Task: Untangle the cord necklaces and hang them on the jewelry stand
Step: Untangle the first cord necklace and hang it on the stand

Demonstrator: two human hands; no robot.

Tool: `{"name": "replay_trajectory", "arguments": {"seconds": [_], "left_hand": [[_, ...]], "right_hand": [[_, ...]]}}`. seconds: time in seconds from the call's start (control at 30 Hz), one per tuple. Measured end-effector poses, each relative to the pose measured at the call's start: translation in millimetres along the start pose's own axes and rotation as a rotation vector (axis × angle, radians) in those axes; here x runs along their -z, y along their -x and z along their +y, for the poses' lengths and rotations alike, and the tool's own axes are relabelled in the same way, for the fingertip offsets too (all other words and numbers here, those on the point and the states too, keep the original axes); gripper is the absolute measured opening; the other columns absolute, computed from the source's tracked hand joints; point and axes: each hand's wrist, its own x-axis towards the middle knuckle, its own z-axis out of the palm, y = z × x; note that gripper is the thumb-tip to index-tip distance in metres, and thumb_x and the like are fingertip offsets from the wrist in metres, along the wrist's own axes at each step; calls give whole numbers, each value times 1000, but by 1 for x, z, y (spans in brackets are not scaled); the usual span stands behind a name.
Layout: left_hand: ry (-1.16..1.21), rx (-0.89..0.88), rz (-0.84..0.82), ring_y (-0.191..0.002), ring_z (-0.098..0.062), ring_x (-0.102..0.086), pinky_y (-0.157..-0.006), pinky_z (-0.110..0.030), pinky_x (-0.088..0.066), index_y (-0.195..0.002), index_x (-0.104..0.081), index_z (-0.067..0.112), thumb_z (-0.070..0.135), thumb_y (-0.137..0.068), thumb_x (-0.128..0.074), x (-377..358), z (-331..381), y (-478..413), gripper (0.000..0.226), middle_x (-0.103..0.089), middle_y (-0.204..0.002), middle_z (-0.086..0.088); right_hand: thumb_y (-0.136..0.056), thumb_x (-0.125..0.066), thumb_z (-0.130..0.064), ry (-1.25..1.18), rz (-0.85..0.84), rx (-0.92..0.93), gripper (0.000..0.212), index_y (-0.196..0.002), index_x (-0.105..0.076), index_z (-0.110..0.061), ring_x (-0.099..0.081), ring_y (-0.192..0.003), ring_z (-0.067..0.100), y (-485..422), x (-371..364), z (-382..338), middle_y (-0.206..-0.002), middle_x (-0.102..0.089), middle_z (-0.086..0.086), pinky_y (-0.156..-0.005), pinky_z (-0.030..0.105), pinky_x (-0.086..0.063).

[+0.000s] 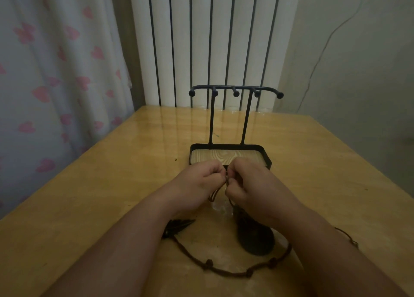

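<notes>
A black jewelry stand (235,90) with several knobbed pegs on its top bar rises from a wood-lined tray (264,153) at the table's middle; nothing hangs on it. Just in front of the tray, my left hand (199,180) and my right hand (253,182) pinch a tangle of brown cords (226,178) between their fingertips. Strands drop from the knot to the table. A dark round pendant (255,238) lies under my right wrist. A knotted brown cord (224,271) loops across the table between my forearms. A dark feather-shaped pendant (179,225) lies by my left forearm.
The yellow wooden table (112,184) meets a ribbed white radiator (201,39) at the back. A curtain with pink hearts (56,72) hangs at the left. A tiny dark speck (175,159) lies left of the tray. Another cord end (349,238) shows beside my right forearm.
</notes>
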Motion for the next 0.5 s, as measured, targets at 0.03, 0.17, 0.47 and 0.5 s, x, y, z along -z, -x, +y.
{"name": "replay_trajectory", "arguments": {"seconds": [0.03,0.17,0.47,0.5], "left_hand": [[1,1,-3,-61,-6,-43,-58,-28,-37,-75,-55,28,18,-95,-48,0,0,0,23,-49,-67,10],[52,16,-16,-59,-6,-42,-57,-30,-36,-72,-56,32,19,-94,-47,0,-1,0,27,-49,-63,13],[97,42,-36,-59,-6,-43,-59,-29,-38,-67,-57,37,19,-93,-46,0,-3,0,33,-50,-67,10],[94,46,-34,-59,-5,-43,-58,-28,-37,-68,-57,35,18,-93,-46,0,-3,0,32,-50,-66,12]], "right_hand": [[-91,-53,-29,-5,4,1,11,-82,-48,-30,-47,-71,8,0,-1,0,-83,-50,-10,-59,22,-42],[-90,-53,-29,-23,16,6,13,-80,-45,-32,-46,-73,7,-1,-3,2,-84,-49,-12,-61,21,-39],[-90,-51,-29,-34,17,17,10,-82,-45,-30,-46,-74,6,0,-5,4,-85,-48,-12,-63,22,-41],[-90,-51,-29,-31,17,18,10,-82,-46,-30,-45,-75,6,0,-5,4,-85,-48,-12,-63,22,-41]]}}
